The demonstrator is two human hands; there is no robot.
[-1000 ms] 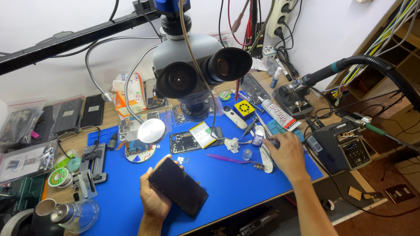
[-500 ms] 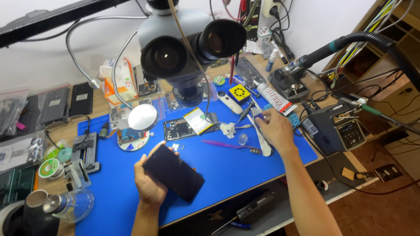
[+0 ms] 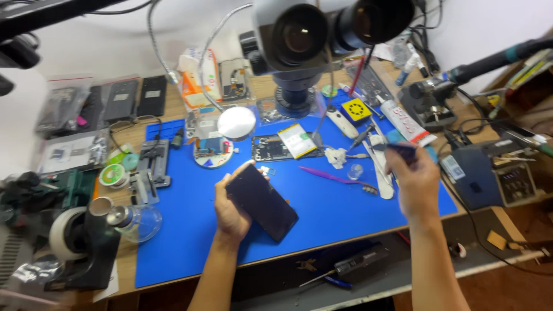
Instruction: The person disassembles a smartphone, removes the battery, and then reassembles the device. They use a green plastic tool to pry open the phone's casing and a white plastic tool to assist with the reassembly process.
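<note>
The left hand [image 3: 230, 210] has its grip closed around a dark smartphone [image 3: 262, 201], fingers wrapped on the long edge nearest the body and the thumb along the far edge, so the black glass faces up and tilts slightly above the blue mat [image 3: 190, 230] on the desk. The phone sits wholly in that grip, clear of the mat, with its lower corner pointing toward the desk's front edge.

The right hand [image 3: 416, 179] has its grip pinched shut on a slim dark tool [image 3: 397, 148], whose tip points away from the palm toward the left; the blur hides what kind of tool it is. Just beyond this grip lie white tweezers-like tools [image 3: 381, 170], a purple pry stick [image 3: 334, 175] and a yellow square pad [image 3: 356, 109]. An opened phone frame with a battery [image 3: 285, 147] lies beyond the left grip, under the microscope [image 3: 305, 40].

To work well here, the phone wants steady support: resting its lower edge on the mat would likely stop wobble, and holding the tool near its tip should give finer control and less chance of scratching the glass.
</note>
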